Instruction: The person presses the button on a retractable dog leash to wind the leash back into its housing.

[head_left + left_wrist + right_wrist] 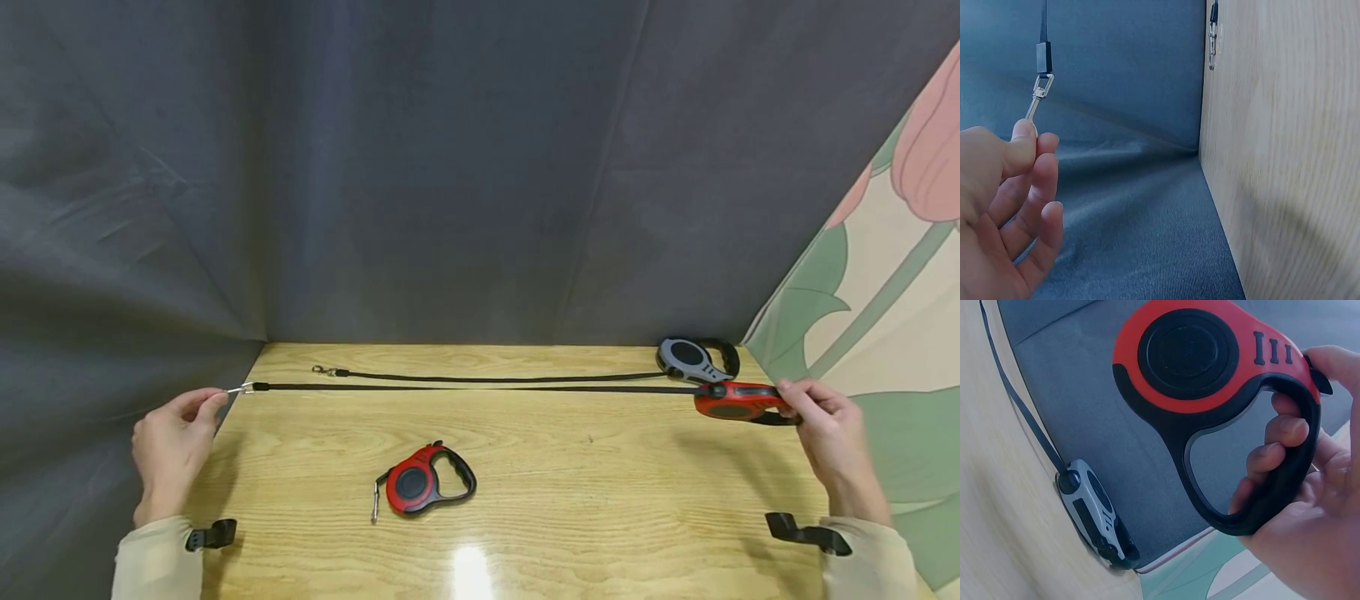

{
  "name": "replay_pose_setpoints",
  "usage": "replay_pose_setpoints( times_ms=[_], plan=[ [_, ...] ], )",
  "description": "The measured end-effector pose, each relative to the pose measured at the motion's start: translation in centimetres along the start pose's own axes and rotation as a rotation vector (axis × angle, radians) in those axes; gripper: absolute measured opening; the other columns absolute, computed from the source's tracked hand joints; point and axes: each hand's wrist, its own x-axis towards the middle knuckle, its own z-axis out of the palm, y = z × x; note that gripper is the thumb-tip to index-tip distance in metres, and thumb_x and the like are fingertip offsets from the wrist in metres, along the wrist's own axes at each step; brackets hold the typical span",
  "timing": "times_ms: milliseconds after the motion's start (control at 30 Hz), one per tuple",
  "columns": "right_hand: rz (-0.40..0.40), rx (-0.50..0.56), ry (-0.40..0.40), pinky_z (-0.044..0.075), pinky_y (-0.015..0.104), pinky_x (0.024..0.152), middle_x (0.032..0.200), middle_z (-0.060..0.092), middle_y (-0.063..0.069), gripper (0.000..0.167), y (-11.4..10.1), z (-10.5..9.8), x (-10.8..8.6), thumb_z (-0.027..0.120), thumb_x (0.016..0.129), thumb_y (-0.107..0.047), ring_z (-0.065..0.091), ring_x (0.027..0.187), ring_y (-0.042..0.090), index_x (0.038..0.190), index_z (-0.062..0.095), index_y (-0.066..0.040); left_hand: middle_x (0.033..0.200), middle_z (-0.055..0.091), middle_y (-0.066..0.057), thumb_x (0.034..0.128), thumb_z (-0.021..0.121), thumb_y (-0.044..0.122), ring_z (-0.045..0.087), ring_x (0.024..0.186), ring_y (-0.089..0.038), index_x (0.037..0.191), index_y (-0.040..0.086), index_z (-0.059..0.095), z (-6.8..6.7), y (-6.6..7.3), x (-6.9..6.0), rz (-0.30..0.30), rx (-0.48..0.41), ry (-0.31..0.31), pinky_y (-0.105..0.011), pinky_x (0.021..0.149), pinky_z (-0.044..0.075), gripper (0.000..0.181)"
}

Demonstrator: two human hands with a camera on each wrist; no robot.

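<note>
My left hand pinches a metal clip between thumb and forefinger, its other fingers loosely bent. From that clip a black strap runs straight across to a red retractable leash at the right. Around the black handle of this leash curl the fingers of my right hand, with the thumb at the button in the right wrist view. Behind it a grey leash lies on the table, its own strap drawn out leftward to a metal clip.
A second red leash lies on the wooden table left of the middle, its clip hanging out at its left side. Dark grey cloth rises behind and at the left; a flowered cloth is at the right.
</note>
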Motion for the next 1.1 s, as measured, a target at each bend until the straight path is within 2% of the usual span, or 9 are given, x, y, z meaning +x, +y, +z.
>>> replay_pose_setpoints(
  times_ms=[100, 233, 433, 533, 633, 700, 800, 1033, 1100],
  plan=[
    [0.011, -0.015, -0.014, 0.031, 0.024, 0.066, 0.070, 0.063, -0.005, 0.037, 0.0, 0.3, 0.0, 0.053, 0.103, 0.011, 0.046, 0.078, 0.008, 0.074, 0.070, -0.004, 0.096, 0.079, -0.024, 0.1022, 0.073, 0.028, 0.066, 0.079, -0.037, 0.110, 0.003, 0.081, 0.1, 0.2, 0.0, 0.024, 0.001, -0.007, -0.045, 0.071, 0.039, 0.027],
    [0.018, -0.027, -0.026, 0.030, 0.025, 0.065, 0.070, 0.063, -0.005, 0.036, -0.1, 0.6, 0.0, 0.054, 0.103, 0.010, 0.046, 0.079, 0.008, 0.074, 0.070, -0.005, 0.095, 0.079, -0.023, 0.1020, 0.074, 0.028, 0.068, 0.079, -0.038, 0.109, 0.004, 0.081, 0.2, 0.4, -0.2, 0.036, 0.002, -0.013, -0.044, 0.070, 0.039, 0.026],
    [0.012, -0.033, -0.070, 0.042, 0.017, 0.072, 0.072, 0.064, -0.005, 0.035, -0.2, 0.9, 0.0, 0.054, 0.103, 0.010, 0.051, 0.083, 0.008, 0.077, 0.071, -0.004, 0.091, 0.080, -0.020, 0.1031, 0.072, 0.029, 0.063, 0.067, -0.015, 0.110, 0.006, 0.081, 0.4, 0.6, -0.4, 0.061, 0.006, -0.055, -0.041, 0.069, 0.038, 0.026],
    [0.010, -0.052, -0.088, 0.043, 0.018, 0.069, 0.072, 0.064, -0.005, 0.033, -0.2, 0.9, -0.1, 0.054, 0.103, 0.010, 0.051, 0.079, 0.008, 0.079, 0.072, -0.005, 0.089, 0.079, -0.019, 0.1036, 0.072, 0.030, 0.056, 0.062, -0.007, 0.112, 0.006, 0.080, 0.4, 0.7, -0.4, 0.096, 0.006, -0.083, -0.039, 0.066, 0.038, 0.027],
    [0.013, -0.086, -0.087, 0.033, 0.025, 0.061, 0.071, 0.065, -0.006, 0.032, -0.2, 1.0, -0.2, 0.056, 0.103, 0.008, 0.047, 0.072, 0.008, 0.080, 0.073, -0.006, 0.087, 0.078, -0.017, 0.1037, 0.072, 0.029, 0.054, 0.061, -0.007, 0.112, 0.005, 0.079, 0.3, 0.7, -0.4, 0.148, 0.011, -0.115, -0.036, 0.063, 0.038, 0.026],
    [0.018, -0.109, -0.085, 0.024, 0.032, 0.061, 0.070, 0.065, -0.007, 0.032, -0.2, 1.0, -0.3, 0.057, 0.103, 0.007, 0.043, 0.069, 0.009, 0.079, 0.073, -0.007, 0.086, 0.077, -0.016, 0.1034, 0.072, 0.027, 0.055, 0.061, -0.010, 0.112, 0.005, 0.079, 0.3, 0.7, -0.4, 0.180, 0.013, -0.129, -0.035, 0.061, 0.038, 0.025],
    [0.028, -0.141, -0.081, 0.022, 0.034, 0.062, 0.070, 0.065, -0.008, 0.031, -0.1, 1.1, -0.3, 0.058, 0.103, 0.007, 0.042, 0.069, 0.010, 0.079, 0.073, -0.008, 0.084, 0.077, -0.015, 0.1034, 0.072, 0.026, 0.057, 0.063, -0.014, 0.111, 0.004, 0.078, 0.3, 0.7, -0.4, 0.200, 0.014, -0.138, -0.034, 0.061, 0.038, 0.023],
    [0.016, -0.464, -0.048, 0.039, 0.019, 0.070, 0.071, 0.065, -0.017, 0.022, -0.3, 1.6, -0.1, 0.065, 0.103, -0.004, 0.053, 0.075, 0.004, 0.082, 0.072, -0.003, 0.086, 0.078, -0.015, 0.1032, 0.072, 0.023, 0.057, 0.064, -0.010, 0.111, 0.006, 0.079, 0.0, 0.8, -0.4, 0.209, 0.012, -0.132, -0.034, 0.062, 0.039, 0.020],
    [0.018, -0.509, -0.054, 0.041, 0.018, 0.071, 0.071, 0.065, -0.018, 0.022, -0.3, 1.8, 0.0, 0.065, 0.103, -0.005, 0.054, 0.074, 0.003, 0.083, 0.073, -0.005, 0.086, 0.078, -0.015, 0.1029, 0.073, 0.023, 0.057, 0.064, -0.008, 0.110, 0.006, 0.079, -0.1, 0.9, -0.4, 0.217, 0.009, -0.128, -0.033, 0.062, 0.040, 0.020]
  ],
)
